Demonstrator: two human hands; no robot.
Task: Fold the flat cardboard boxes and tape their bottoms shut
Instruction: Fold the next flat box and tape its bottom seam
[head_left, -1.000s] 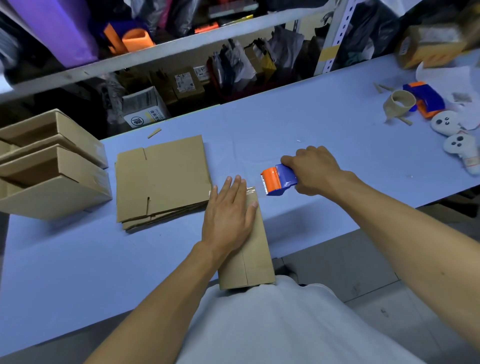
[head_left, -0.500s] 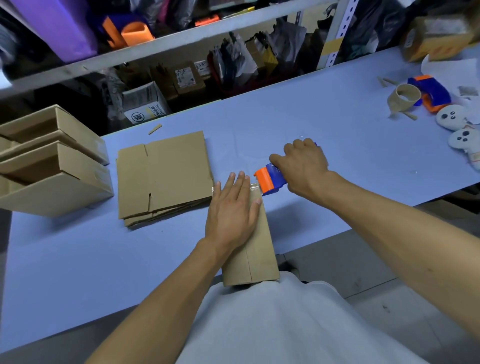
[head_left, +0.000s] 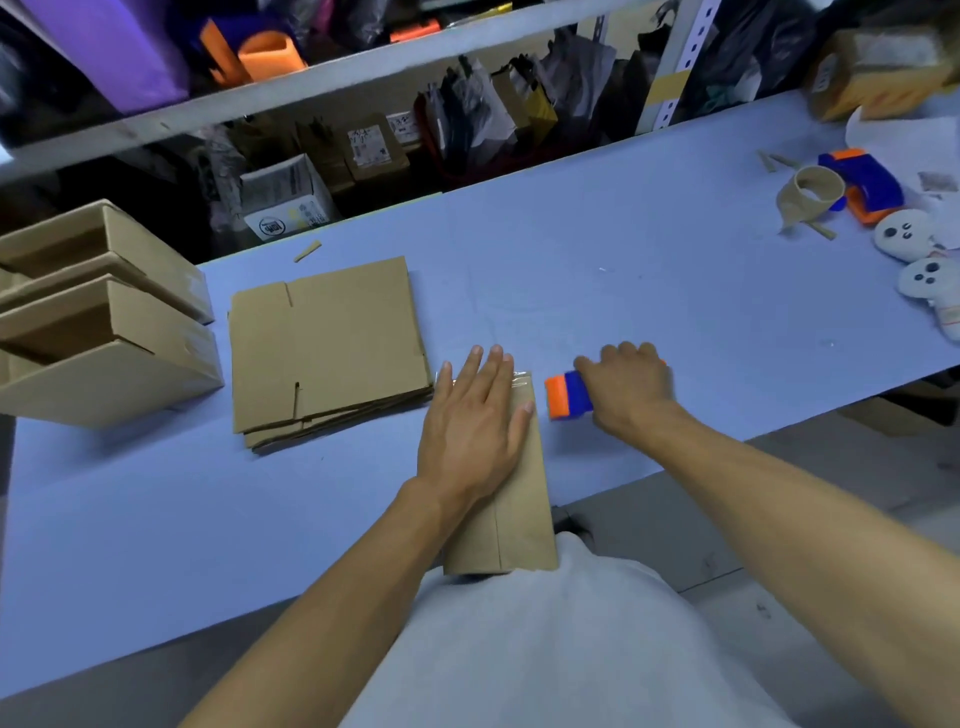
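Observation:
A folded cardboard box (head_left: 519, 525) lies at the table's front edge against my body, clear tape shining across its far end. My left hand (head_left: 475, 421) rests flat on it with straight fingers. Just right of the box, my right hand (head_left: 626, 387) grips an orange and blue tape dispenser (head_left: 566, 395) that sits on the table. A stack of flat cardboard boxes (head_left: 322, 348) lies to the left of my left hand.
Two folded open boxes (head_left: 104, 332) are stacked at the far left. At the far right lie a bare tape core (head_left: 813, 195), a second tape dispenser (head_left: 867, 184) and white plush toys (head_left: 919, 260). Cluttered shelving (head_left: 363, 67) runs behind the blue table (head_left: 623, 270).
My right hand drew the dispenser in to the box's far end, then pulled it right, off the box. My left hand stayed pressed on the box.

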